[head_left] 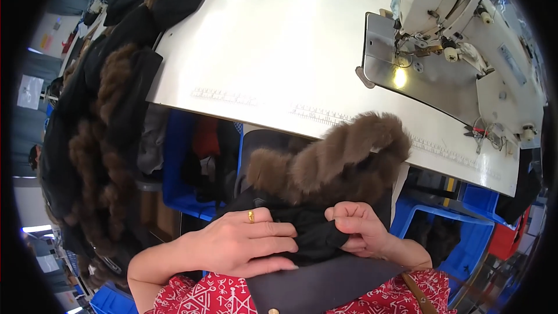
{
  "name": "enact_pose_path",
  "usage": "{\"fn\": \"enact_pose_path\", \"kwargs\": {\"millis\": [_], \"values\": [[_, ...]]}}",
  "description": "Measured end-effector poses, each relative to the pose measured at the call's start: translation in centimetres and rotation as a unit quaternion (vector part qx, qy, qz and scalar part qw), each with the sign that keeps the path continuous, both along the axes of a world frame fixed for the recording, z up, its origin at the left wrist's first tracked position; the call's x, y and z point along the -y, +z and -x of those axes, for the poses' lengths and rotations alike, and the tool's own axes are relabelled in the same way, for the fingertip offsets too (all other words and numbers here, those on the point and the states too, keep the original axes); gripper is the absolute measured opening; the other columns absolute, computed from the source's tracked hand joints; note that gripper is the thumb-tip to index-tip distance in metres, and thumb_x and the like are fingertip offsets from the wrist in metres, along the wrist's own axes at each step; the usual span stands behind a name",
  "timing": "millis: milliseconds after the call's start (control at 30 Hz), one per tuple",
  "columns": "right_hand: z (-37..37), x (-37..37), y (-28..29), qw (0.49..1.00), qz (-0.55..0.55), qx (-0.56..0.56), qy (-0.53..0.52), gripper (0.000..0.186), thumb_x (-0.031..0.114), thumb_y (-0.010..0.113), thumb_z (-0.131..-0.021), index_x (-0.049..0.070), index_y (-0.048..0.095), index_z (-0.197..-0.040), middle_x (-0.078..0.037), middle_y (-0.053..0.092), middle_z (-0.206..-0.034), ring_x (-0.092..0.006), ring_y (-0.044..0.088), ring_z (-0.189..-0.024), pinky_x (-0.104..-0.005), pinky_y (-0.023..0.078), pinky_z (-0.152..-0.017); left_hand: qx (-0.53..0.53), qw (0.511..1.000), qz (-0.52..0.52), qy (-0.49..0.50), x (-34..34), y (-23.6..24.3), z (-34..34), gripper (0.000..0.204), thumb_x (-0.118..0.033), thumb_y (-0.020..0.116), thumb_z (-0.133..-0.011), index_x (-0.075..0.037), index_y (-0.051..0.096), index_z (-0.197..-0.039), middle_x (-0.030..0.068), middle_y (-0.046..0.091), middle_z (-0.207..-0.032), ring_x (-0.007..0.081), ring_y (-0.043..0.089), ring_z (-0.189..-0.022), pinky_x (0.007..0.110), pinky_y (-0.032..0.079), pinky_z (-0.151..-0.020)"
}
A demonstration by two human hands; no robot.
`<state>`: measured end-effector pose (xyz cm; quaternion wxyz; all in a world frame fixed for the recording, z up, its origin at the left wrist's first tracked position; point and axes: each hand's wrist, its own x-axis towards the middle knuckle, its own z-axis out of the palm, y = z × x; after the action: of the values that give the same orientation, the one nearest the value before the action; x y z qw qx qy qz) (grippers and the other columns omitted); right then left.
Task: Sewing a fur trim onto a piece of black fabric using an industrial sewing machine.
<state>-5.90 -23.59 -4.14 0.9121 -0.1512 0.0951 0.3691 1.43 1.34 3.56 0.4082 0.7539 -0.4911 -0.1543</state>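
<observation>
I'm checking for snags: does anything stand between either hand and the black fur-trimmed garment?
Nothing visible does. The left hand rests against the black garment and the right hand pinches it. The brown fur trim lies beyond both hands, toward the white table.

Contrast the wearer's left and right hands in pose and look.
The left hand reaches across with fingers only slightly bent; the right hand is curled, gripping cloth. The left hand wears a gold-coloured ring; none shows on the right hand. Both are bare and on the black garment.
</observation>
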Motion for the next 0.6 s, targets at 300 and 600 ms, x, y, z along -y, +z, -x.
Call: {"fn": "enact_pose_path", "kwargs": {"millis": [300, 600], "values": [[-4.4, 1.1, 2.8, 0.786, 0.348, 0.506, 0.076, 0.024, 0.019, 0.074, -0.086, 0.005, 0.064, -0.103, -0.004, 0.053, -0.096, -0.0080, 0.052, -0.065, -0.0228, 0.043, -0.057, -0.236, 0.965, -0.045, 0.102, 1.0, -2.5, 0.8, 0.066, -0.011, 0.076, -0.080, -0.011, 0.048, -0.139, 0.0059, 0.065, -0.113, 0.0141, 0.059, -0.071, 0.025, 0.047, -0.061], [-2.8, 0.1, 1.6, 0.739, 0.438, 0.512, 0.012, 0.015, 0.007, 0.071, -0.081, 0.004, 0.059, -0.088, -0.006, 0.056, -0.091, -0.0149, 0.058, -0.066, -0.0255, 0.049, -0.057, -0.255, 0.953, 0.058, 0.150, 1.0, -3.5, 1.5, 0.022, 0.005, 0.075, -0.072, -0.006, 0.062, -0.085, 0.0015, 0.055, -0.081, 0.0089, 0.045, -0.056, 0.022, 0.036, -0.051]]}}
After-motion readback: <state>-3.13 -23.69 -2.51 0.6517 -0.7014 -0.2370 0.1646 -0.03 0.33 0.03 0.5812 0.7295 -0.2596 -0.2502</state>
